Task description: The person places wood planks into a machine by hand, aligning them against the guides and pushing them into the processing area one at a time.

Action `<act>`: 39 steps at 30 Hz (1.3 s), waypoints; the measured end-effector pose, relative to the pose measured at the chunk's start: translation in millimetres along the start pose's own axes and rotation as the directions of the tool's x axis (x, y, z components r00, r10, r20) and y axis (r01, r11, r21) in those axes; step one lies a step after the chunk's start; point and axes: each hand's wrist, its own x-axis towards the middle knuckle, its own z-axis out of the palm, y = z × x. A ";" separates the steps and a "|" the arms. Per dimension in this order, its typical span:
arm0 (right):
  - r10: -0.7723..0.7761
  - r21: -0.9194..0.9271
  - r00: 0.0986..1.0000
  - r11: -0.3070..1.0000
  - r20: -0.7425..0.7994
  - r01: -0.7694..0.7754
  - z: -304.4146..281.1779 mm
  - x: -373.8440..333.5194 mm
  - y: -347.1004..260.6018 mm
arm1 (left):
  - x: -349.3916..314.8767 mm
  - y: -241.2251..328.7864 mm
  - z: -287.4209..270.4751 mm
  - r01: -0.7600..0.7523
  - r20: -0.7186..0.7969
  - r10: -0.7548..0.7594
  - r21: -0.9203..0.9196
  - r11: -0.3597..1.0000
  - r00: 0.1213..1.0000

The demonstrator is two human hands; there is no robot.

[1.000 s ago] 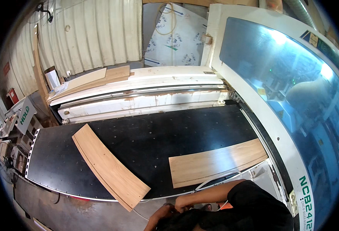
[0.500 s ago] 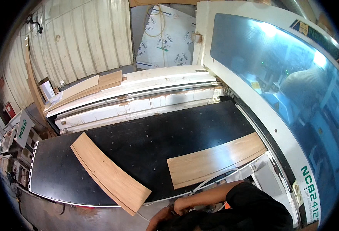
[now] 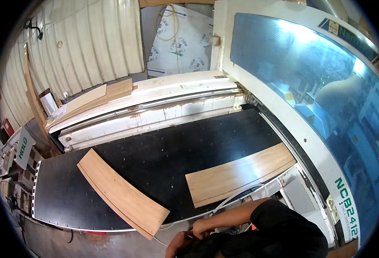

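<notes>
At the lower edge, my left hand (image 3: 180, 241) and my right hand (image 3: 201, 228) are close together, with fingers curled in. A small dark thing shows between them, too covered by the fingers to name. My right forearm comes in from the right out of a black sleeve. Just beyond my hands, a curved wood-grain board (image 3: 122, 193) lies slantwise on the black machine bed (image 3: 150, 167), its near end sticking out over the front edge. A second wood-grain board (image 3: 241, 174) rests on the bed's right part. Neither hand touches a board.
A pale hose (image 3: 236, 197) loops by the bed's front edge near my right forearm. On the right stands the machine's white housing with a blue window (image 3: 301, 73). Thin panels (image 3: 86, 99) lie on the white beam behind the bed. A control stand (image 3: 21, 150) is at far left.
The whole view has shifted slightly. My hands stay together in nearly the same place, and both boards lie as before.
</notes>
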 end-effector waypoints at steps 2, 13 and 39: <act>-0.055 -0.027 0.996 0.998 -0.067 0.053 3.5 9.0 3.5 | -4.9 8.7 -0.9 -0.013 -0.025 0.014 0.051 0.999 1.000; -0.036 -0.205 0.998 0.978 0.055 0.047 -6.1 32.3 -10.6 | 2.5 -15.7 -8.8 -0.022 0.057 0.017 0.086 0.996 0.998; 0.103 -0.521 0.970 0.853 0.219 0.027 -17.4 6.6 -42.6 | -1.1 -7.8 -6.5 -0.063 0.030 0.063 0.005 0.998 0.998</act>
